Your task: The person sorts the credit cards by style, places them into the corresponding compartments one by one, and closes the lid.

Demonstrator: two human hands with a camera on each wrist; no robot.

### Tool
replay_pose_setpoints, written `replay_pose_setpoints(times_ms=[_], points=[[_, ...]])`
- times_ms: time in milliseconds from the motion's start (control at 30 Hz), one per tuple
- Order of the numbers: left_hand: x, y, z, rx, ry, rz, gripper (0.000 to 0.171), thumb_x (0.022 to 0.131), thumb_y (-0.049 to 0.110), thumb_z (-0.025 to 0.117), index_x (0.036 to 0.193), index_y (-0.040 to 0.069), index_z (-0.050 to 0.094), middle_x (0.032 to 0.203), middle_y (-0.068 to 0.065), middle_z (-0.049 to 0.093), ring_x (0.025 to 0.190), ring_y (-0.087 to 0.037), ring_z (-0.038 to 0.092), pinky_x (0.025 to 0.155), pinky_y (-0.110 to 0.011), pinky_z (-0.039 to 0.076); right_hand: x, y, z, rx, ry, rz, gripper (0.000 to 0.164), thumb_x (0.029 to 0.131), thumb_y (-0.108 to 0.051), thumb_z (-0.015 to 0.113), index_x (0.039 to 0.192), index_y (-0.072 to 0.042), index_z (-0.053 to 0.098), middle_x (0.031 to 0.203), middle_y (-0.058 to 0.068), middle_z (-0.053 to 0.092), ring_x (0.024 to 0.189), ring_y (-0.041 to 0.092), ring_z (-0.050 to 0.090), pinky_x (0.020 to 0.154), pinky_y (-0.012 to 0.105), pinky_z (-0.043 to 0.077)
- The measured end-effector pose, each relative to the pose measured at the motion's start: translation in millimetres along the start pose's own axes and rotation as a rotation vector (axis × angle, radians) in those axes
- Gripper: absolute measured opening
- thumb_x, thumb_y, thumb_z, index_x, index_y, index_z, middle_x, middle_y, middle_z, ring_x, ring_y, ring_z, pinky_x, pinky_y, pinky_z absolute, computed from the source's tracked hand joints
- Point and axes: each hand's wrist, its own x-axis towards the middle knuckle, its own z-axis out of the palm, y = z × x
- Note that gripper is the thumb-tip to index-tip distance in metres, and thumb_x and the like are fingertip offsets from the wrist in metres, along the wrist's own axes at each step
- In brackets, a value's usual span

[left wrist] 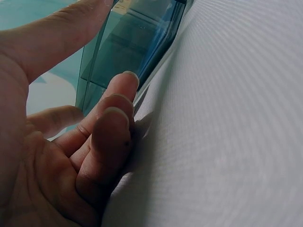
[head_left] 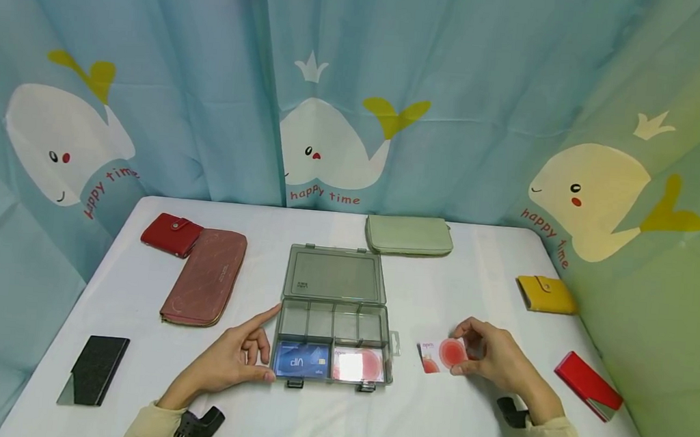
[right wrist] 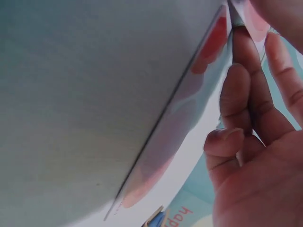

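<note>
In the head view, a translucent grey divider box (head_left: 335, 341) stands with its lid (head_left: 336, 276) swung back. My left hand (head_left: 234, 353) touches its left side: index finger stretched to the upper part, thumb at the front corner, other fingers loosely bent. A blue VIP card (head_left: 302, 361) lies in the front left compartment, and a pink-and-white card (head_left: 358, 365) in the front right one. To the right of the box, my right hand (head_left: 493, 353) pinches a white card with a red circle (head_left: 453, 353) between thumb and fingers. It overlaps another pink-and-white card (head_left: 429, 359) on the table.
Around the white table (head_left: 333, 426) lie a red wallet (head_left: 171, 233), a long brown wallet (head_left: 206, 276), a green wallet (head_left: 409, 236), a yellow wallet (head_left: 547, 294), a black card case (head_left: 97, 369) and a red card case (head_left: 588, 384). A patterned curtain (head_left: 211, 98) stands behind.
</note>
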Motion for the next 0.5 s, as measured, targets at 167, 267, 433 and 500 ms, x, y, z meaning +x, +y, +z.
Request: replay_pose_setpoints(times_ms=[167,267,433,500], points=[[-0.2,0.1,-0.4,0.004,0.002,-0.005,0.112,0.082,0.02,0.093,0.169,0.009,0.025,0.089,-0.009,0.066,0.06,0.0,0.051,0.058,-0.022,0.047,-2,-4,1,-0.036,0.044,0.0,0.053,0.067,-0.027,0.102,0.11,-0.016,0.074,0.092,-0.006,0.067,0.08,0.014,0.056,0.067,0.023,0.049],[-0.2,-0.9,-0.4,0.004,0.001,-0.007,0.111,0.082,0.02,0.093,0.169,0.009,0.025,0.089,-0.009,0.066,0.06,0.0,0.051,0.057,-0.022,0.047,-5,-6,0,-0.04,0.062,0.01,0.055,0.065,-0.027,0.103,0.111,-0.015,0.077,0.095,-0.005,0.069,0.081,0.014,0.055,0.067,0.023,0.048],[0.1,-1.5,-0.2,-0.005,-0.002,0.003,0.11,0.083,0.019,0.093,0.169,0.008,0.025,0.089,-0.01,0.066,0.06,0.001,0.05,0.055,-0.021,0.045,-9,-13,-3,-0.009,0.082,0.0,0.059,0.063,-0.025,0.104,0.115,-0.012,0.078,0.096,-0.004,0.069,0.081,0.015,0.055,0.067,0.024,0.048],[0.0,-0.2,0.0,-0.007,-0.002,0.008,0.109,0.083,0.019,0.092,0.169,0.007,0.025,0.089,-0.01,0.066,0.059,0.001,0.05,0.055,-0.021,0.045,-11,-16,-4,0.001,0.093,-0.015,0.059,0.063,-0.023,0.104,0.115,-0.012,0.079,0.095,-0.004,0.068,0.08,0.017,0.054,0.066,0.024,0.047]])
